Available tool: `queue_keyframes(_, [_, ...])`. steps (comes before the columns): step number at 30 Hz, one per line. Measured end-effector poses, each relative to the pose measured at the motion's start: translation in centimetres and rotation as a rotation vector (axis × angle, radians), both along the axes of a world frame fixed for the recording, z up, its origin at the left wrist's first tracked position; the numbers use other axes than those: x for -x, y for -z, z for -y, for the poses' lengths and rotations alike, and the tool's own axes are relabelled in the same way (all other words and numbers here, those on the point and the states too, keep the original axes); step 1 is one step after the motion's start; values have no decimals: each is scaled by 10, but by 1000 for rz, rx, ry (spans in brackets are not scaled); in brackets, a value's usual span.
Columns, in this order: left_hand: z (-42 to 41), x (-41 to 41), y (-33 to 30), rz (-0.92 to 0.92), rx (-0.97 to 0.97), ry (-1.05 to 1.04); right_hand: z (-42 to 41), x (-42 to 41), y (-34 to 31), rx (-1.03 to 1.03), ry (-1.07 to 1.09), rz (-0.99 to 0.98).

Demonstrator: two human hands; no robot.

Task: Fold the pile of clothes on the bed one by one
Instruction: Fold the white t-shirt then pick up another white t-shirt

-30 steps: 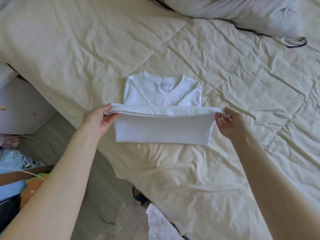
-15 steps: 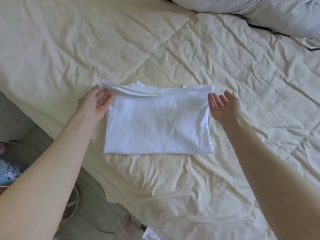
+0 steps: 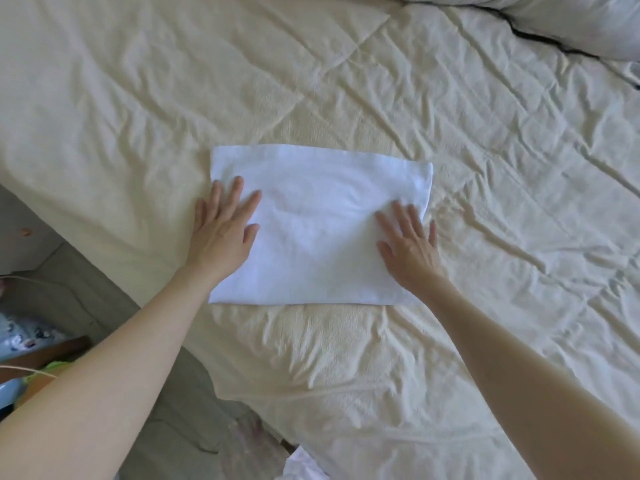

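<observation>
Two bare hands lie flat on a folded white shirt in the middle of a cream quilted bedspread. Folded into a plain rectangle, the shirt hides its collar, sleeves and any print, and its near left corner is covered by the left wrist. At the top right a pale pillow is cut off by the frame, with a dark line running along its lower side that cannot be identified. More pale fabric at the bottom edge is cropped and blurred, too unclear to name. Past the bed's left side, blue and green objects on the floor are also indistinct. The left hand rests palm down on the shirt's left edge, fingers straight and slightly spread, holding nothing. The right hand presses palm down near the right edge, fingers straight and fanned, its little finger reaching over onto the bedspread. Both forearms stretch in from the lower corners.
</observation>
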State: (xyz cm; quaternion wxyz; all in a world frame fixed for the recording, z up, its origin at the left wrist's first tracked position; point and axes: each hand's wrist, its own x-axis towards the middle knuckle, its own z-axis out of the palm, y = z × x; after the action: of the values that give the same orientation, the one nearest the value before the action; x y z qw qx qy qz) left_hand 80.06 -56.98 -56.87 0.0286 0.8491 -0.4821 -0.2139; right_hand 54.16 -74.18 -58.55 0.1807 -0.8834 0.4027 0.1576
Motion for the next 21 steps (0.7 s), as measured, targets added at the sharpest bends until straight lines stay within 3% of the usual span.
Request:
queue_keyframes(3, [-26, 5, -11, -16, 146, -211, -11, 30, -6, -12, 437, 179])
queue_keyframes(6, [-62, 22, -17, -138, 216, -616, -38, 51, -21, -149, 843, 323])
queue_keyframes(8, [-80, 40, -17, -334, 154, -923, -58, 59, -30, -53, 704, 216])
queue_keyframes(10, [-90, 54, -14, -635, 150, -1213, -74, 59, -35, 89, 397, 171])
queue_keyframes(12, [-91, 62, -16, -936, 237, -1464, -91, 48, -36, 94, 113, 197])
queue_keyframes(14, [-86, 63, -19, -1065, 303, -1604, -109, 32, -33, 40, -118, 184])
queue_keyframes(18, [-69, 66, -31, -1017, 422, -1663, -125, 7, -17, -99, -247, -1])
queue_keyframes(21, [-52, 83, -48, -765, 530, -1514, -121, 3, -9, -186, -214, -16])
